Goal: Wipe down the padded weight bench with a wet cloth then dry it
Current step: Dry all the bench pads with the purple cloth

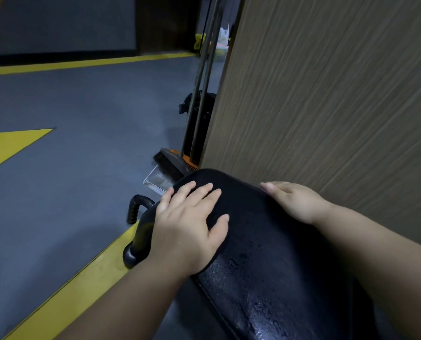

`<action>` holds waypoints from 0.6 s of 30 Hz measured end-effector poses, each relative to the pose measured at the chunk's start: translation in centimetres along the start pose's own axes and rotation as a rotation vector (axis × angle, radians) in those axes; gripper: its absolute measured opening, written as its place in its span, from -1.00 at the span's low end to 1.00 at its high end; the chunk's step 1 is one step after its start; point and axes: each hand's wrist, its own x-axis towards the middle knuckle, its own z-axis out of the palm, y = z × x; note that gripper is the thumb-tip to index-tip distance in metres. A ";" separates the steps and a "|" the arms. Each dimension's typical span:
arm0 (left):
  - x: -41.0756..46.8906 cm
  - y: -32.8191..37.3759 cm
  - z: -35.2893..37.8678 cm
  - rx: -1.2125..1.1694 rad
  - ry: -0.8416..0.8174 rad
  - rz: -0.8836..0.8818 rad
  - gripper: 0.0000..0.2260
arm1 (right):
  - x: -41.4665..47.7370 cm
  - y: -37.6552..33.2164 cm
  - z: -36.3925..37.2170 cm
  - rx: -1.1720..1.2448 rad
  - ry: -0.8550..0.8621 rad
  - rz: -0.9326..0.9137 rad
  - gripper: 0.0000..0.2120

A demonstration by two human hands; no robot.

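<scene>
Left of the fingers, a black handle (pixel 137 207) stood out from the frame over the grey floor (pixel 69 168), clear of the work. The left hand (pixel 189 224) lay flat on the cloth (pixel 243 200), fingers wide apart and straight, holding nothing. That spread probably served to load a broad patch of fabric evenly. The dark cloth covered the far end of the bench (pixel 265 290), under and between both sets of fingers. The pad behind the palms, toward the wrists, was bare and beaded with water. Judged from that film, the wetting pass had covered the near pad, and drying was not yet done. The right hand (pixel 295 202) rested on the cloth's right edge, fingers straight and close together. This placement likely pinned the edge so the fabric would not bunch under a stroke. Whether its thumb tucked under the edge could not be told. Just right of those fingers rose a wood-grain panel (pixel 327 94), which left little side clearance.
</scene>
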 end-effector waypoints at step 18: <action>-0.1 -0.4 0.0 -0.013 -0.006 0.014 -0.55 | 4.1 -0.2 -0.4 0.030 -0.092 0.166 -0.50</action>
